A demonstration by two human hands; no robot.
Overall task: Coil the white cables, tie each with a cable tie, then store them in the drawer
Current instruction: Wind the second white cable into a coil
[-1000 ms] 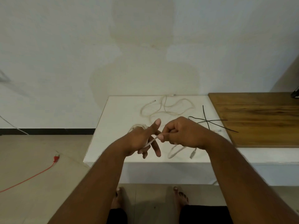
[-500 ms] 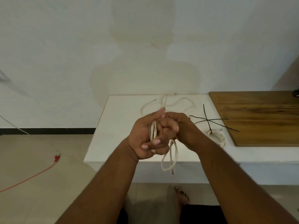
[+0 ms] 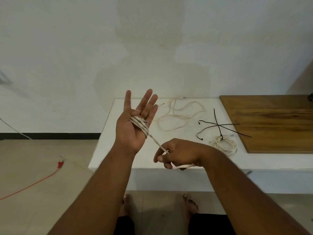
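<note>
Several turns of white cable [image 3: 139, 125] wound round the left hand [image 3: 133, 128], palm up, fingers spread. Right hand [image 3: 179, 154] pinching the cable's tail taut over the white table [image 3: 105, 146]. Beside it, a tied coil [image 3: 224, 144], a loose cable [image 3: 179, 116], black ties [image 3: 218, 126].

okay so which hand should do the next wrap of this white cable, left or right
Right, most likely. The right hand already pinches the free end of the white cable, which runs up to the coil around the left hand. That hand is open, palm up, serving as the spool, so it should just hold position.
</note>
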